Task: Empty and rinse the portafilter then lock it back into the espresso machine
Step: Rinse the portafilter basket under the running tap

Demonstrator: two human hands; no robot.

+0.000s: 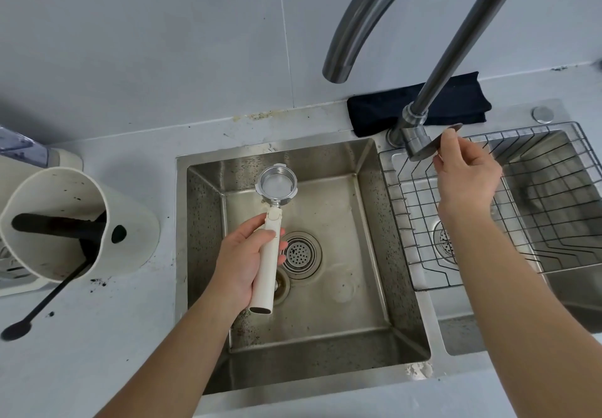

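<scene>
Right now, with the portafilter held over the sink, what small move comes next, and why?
Probably lift the faucet lever with the right hand to start the water. That hand already pinches the lever, no water runs from the spout, and the left hand holds the portafilter basket-up over the left sink basin, its basket looking empty, roughly below the spout.

Two bare forearms, sleeveless, left hand and right hand unadorned

A home kitchen: a steel double sink set in a grey surface, arched tap at one o'clock, wire draining rack at three, tiled wall behind.
</scene>
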